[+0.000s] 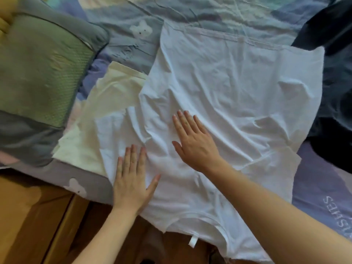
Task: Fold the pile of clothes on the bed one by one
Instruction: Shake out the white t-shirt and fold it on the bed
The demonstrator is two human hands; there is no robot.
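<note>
L hand [131, 180], R hand [194, 141] flat on white tee [238, 88].

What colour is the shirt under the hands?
White: the shirt is plain white, seen best in the head view.

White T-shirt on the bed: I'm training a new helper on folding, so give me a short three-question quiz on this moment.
1. True or false: both hands lie flat on the white T-shirt.
2. Which end of the shirt hangs over the bed's near edge? A) hem B) collar with its tag
3. What garment lies partly under the shirt's left side?

Key:
1. True: the left hand and the right hand press it with straight fingers.
2. B.
3. A cream garment.
</note>
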